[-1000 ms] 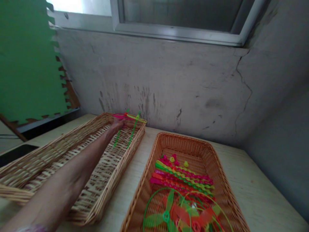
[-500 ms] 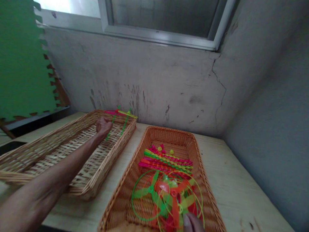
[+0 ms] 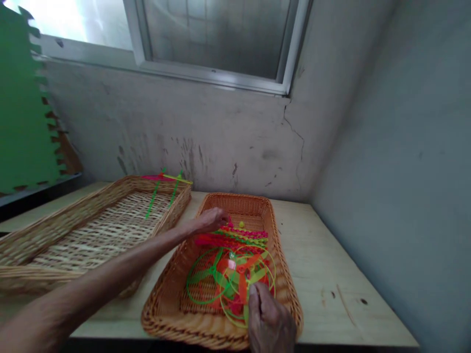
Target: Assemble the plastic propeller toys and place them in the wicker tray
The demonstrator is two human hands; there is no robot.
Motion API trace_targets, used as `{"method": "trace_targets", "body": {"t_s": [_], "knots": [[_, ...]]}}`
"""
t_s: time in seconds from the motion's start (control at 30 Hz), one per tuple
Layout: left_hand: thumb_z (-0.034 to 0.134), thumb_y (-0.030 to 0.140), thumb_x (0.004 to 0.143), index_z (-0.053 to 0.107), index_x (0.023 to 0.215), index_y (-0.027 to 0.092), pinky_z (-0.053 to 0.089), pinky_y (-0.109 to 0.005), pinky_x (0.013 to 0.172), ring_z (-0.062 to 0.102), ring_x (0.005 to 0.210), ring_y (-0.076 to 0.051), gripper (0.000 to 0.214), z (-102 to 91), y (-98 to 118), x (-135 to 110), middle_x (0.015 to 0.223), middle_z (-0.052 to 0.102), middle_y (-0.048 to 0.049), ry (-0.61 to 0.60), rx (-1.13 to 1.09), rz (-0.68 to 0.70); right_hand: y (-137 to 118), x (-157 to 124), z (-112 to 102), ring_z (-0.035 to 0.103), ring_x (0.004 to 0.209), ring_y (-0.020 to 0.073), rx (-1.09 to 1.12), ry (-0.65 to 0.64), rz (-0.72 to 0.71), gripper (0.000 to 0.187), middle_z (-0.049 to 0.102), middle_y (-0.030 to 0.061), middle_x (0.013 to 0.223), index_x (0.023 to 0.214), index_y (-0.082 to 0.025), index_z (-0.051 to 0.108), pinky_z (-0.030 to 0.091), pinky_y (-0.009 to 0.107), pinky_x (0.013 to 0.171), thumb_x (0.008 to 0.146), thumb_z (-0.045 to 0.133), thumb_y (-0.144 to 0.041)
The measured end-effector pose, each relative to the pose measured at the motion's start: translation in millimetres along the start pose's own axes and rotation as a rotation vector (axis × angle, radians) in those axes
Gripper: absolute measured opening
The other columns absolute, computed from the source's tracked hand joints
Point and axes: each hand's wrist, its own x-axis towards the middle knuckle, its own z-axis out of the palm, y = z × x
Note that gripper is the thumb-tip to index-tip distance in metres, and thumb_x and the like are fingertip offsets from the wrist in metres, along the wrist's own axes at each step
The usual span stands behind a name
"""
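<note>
My left hand (image 3: 212, 219) reaches over the far left side of the brown wicker basket (image 3: 217, 321). Its fingers are curled down at a small pink piece (image 3: 230, 224), and their tips are hidden. Just below lie several twisted plastic sticks (image 3: 235, 239) in pink, green, yellow and orange. Closer to me, ringed plastic propellers (image 3: 212, 270) overlap in a pile. At the pile's near right edge, my right hand (image 3: 270, 318) is closed, thumb pressed on the fingers. Whatever it grips cannot be made out.
A paler wicker basket (image 3: 162, 226) stands to the left. Two green sticks (image 3: 152, 198) lean on its far end, with pink and yellow sticks (image 3: 176, 179) across the rim. A small yellow piece (image 3: 241, 224) lies in the brown basket. Behind the wooden table (image 3: 331, 284) is a wall.
My left hand has moved right, from the pale basket's far end to the small pieces in the brown basket. My right hand shows more fully, still at the propellers. The view has swung right.
</note>
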Motion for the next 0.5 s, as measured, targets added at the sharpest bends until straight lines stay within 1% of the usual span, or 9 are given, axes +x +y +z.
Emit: {"method": "trace_targets", "body": {"t_s": [0.1,0.17,0.3,0.5], "knots": [[0.045,0.014,0.069,0.064,0.066,0.014,0.028,-0.019,0.049,0.052,0.056,-0.012,0.019,6.6,8.1,5.1,0.059,0.060,-0.0024,-0.040,0.038,0.000,-2.3,1.0,0.4,0.058,0.042,0.0138,-0.013,0.032,0.020,0.049,0.063,-0.0014,0.050,0.072,-0.024,0.066,0.029,0.027,0.046,0.095,0.023,-0.031],[0.047,0.015,0.069,0.065,0.067,0.014,0.028,-0.019,0.049,0.053,0.057,-0.012,0.018,8.9,11.7,8.7,0.061,0.061,-0.0024,-0.074,0.050,0.011,-4.1,1.8,0.0,0.057,0.041,0.0141,-0.033,0.036,0.032,0.050,0.061,-0.0015,0.048,0.070,-0.025,0.064,0.026,0.028,0.046,0.095,0.021,-0.029],[0.051,0.016,0.066,0.067,0.069,0.016,0.031,-0.020,0.050,0.056,0.063,-0.015,0.016,16.8,18.3,12.6,0.068,0.065,-0.0038,-0.126,0.080,0.029,-5.8,3.0,-2.7,0.058,0.042,0.0140,-0.058,-0.022,0.022,0.045,0.062,-0.0017,0.050,0.069,-0.024,0.061,0.025,0.029,0.045,0.095,0.025,-0.028],[0.051,0.016,0.065,0.066,0.067,0.016,0.033,-0.021,0.049,0.055,0.058,-0.015,0.015,23.9,23.2,12.3,0.065,0.065,-0.0041,-0.181,0.117,0.018,-5.6,3.3,-4.8,0.059,0.045,0.0139,-0.052,-0.079,0.013,0.040,0.061,-0.0016,0.052,0.069,-0.024,0.059,0.025,0.027,0.046,0.094,0.028,-0.025]]}}
